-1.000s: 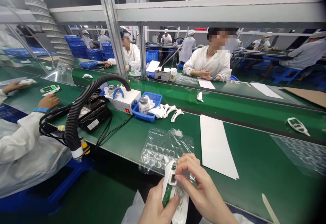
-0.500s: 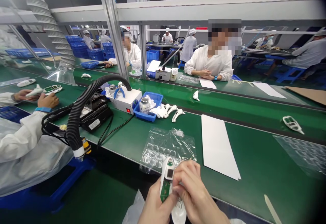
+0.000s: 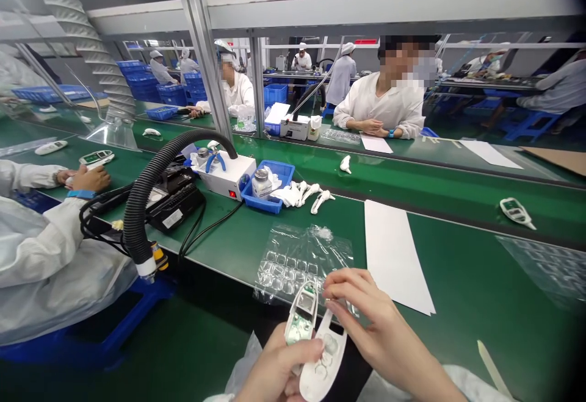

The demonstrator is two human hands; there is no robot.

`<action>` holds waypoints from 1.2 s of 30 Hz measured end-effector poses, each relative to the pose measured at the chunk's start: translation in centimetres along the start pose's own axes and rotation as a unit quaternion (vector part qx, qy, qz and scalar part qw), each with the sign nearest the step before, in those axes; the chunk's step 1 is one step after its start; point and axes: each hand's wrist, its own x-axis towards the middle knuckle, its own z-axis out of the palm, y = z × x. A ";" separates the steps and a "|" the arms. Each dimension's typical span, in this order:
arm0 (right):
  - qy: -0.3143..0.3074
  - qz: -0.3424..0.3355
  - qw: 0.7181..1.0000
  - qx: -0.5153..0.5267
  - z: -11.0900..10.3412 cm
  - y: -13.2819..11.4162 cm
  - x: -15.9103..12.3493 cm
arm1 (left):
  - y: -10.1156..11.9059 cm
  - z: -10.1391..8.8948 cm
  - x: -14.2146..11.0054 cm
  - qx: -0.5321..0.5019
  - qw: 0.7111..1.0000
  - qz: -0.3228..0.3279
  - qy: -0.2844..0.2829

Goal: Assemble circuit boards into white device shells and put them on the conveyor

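Low in the head view, my left hand (image 3: 274, 371) is closed around two long white plastic shell halves held side by side. The left half (image 3: 300, 319) carries a green circuit board. The right half, a white cover (image 3: 323, 362), shows round button shapes on its inside. My right hand (image 3: 379, 329) comes in from the right, its fingers curled in a pinch at the cover's upper tip. Both hands hover just in front of the green bench edge.
A clear blister tray (image 3: 302, 258) and a white paper sheet (image 3: 394, 255) lie on the bench just beyond my hands. Further back are loose white parts (image 3: 314, 196), a blue bin (image 3: 270, 204), a white box (image 3: 226, 176) and a black hose (image 3: 146, 194). A co-worker's sleeve (image 3: 41, 255) is at left.
The two shell halves, held together a second ago, are now spread apart into a V. My right hand has shifted from the middle of the device to the cover's tip.
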 end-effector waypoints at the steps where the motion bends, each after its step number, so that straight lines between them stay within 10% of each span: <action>1: -0.035 -0.015 0.999 -0.015 -0.5 0.0 0.4 | 0.2 0.1 -0.1 -0.014 1.000 -0.017 -0.011; 8: -0.226 -0.104 0.967 -0.056 -2.3 -0.3 2.9 | 1.1 0.2 -1.2 -0.108 0.990 -0.090 -0.009; 36: -0.228 -0.035 0.972 -0.046 -1.0 0.0 2.2 | 0.2 0.4 0.3 0.176 0.983 0.048 0.024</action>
